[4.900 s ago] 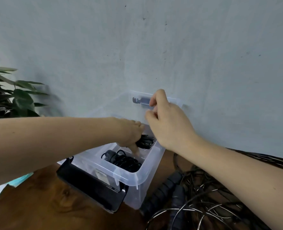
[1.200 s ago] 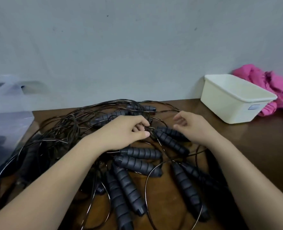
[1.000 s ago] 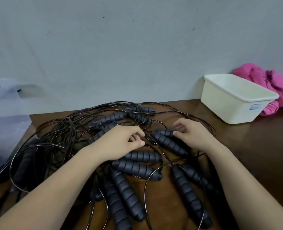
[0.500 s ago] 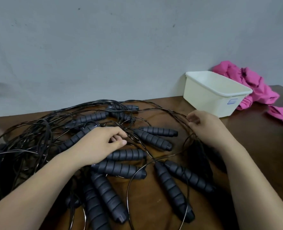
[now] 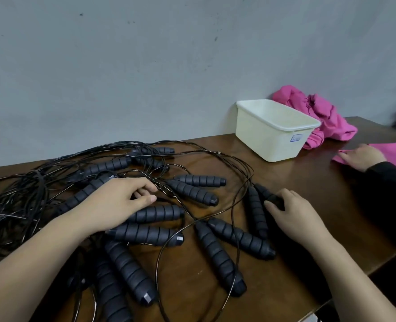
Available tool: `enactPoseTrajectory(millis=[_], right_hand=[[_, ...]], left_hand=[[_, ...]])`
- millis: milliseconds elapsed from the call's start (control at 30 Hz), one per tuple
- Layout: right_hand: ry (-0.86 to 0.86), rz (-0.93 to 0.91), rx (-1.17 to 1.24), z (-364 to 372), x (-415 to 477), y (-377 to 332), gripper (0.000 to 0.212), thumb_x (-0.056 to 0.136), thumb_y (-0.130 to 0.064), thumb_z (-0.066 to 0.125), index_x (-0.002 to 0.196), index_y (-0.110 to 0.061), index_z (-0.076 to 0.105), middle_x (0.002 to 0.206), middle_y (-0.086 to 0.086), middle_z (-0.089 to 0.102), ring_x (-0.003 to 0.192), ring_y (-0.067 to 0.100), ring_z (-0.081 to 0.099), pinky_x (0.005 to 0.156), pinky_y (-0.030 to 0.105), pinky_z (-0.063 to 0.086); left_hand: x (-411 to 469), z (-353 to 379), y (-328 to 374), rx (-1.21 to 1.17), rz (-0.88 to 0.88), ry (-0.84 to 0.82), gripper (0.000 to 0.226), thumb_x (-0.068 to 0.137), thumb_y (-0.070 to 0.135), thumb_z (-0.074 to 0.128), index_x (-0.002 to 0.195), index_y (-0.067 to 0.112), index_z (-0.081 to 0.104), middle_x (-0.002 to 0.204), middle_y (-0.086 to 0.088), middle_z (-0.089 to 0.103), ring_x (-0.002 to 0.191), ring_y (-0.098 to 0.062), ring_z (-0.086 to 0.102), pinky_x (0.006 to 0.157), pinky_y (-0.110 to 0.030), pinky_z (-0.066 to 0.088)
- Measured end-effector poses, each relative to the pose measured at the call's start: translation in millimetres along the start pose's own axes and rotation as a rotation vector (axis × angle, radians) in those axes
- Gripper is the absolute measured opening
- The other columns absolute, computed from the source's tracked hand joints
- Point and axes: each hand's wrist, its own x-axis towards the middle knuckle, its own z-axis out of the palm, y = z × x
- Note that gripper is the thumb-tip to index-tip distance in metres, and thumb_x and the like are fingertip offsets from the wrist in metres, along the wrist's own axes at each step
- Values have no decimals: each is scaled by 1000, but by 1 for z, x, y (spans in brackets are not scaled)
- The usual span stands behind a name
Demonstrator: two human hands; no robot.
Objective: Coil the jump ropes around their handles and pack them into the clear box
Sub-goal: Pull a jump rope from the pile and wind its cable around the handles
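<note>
Hands on a brown table (image 5: 313,189) strewn with jump ropes (image 5: 190,192), seen through the head camera I am watching from afar. Since half a second ago the view has swung right. The clear box, at the left edge a second ago, is out of frame, and another person's hand (image 5: 359,156) in a dark sleeve (image 5: 388,174) now shows at far right, lying on a flat pink cloth (image 5: 394,152).

The right hand (image 5: 294,214), which was at the outer cords (image 5: 18,198) of the tangle, now sits on a pair of handles (image 5: 255,212) lying side by side, apart from the rest. Its fingers curl over the upper end of the right-hand one, grasping it. The left hand (image 5: 118,203) has barely moved. It rests on the heap of ribbed black handles (image 5: 155,235), fingers curled, with thin cords crossing at its index fingertip and thumb; I cannot tell whether it pinches one.

The pair lies under and just left of the right hand, and cord loops run from it back toward the left hand. More handles fan out between the two hands and toward the near table edge. A cream tub (image 5: 269,138) stands by the wall beyond the right hand, just in front of a pink bundle (image 5: 320,112).
</note>
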Motion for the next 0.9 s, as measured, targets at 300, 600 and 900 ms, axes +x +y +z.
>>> enactPoseTrajectory(millis=[300,600,900], right_hand=[[-270,9,-91,-6,3,-39,112,76,-78,70,165,-26,26,146,2,46,129,26,58,99,38,54],[147,-32,82,-34,8,-52,47,75,-43,75,114,-25,56,101,4,68,89,31,63,69,38,48],[278,-424,-18,-115,0,-143,60,75,-41,72,131,-29,52,103,-2,65,90,32,64,73,43,57]], left_hand=[[-1,-1,0,-11,-7,-1,18,100,41,68,117,41,71,101,22,73,100,8,65,93,-24,53],[1,-16,16,-5,47,-5,26,99,43,70,123,50,64,110,27,71,107,11,62,85,-16,47],[52,-59,116,-110,318,227,61,96,39,71,150,47,44,147,29,43,141,7,42,119,-37,42]])
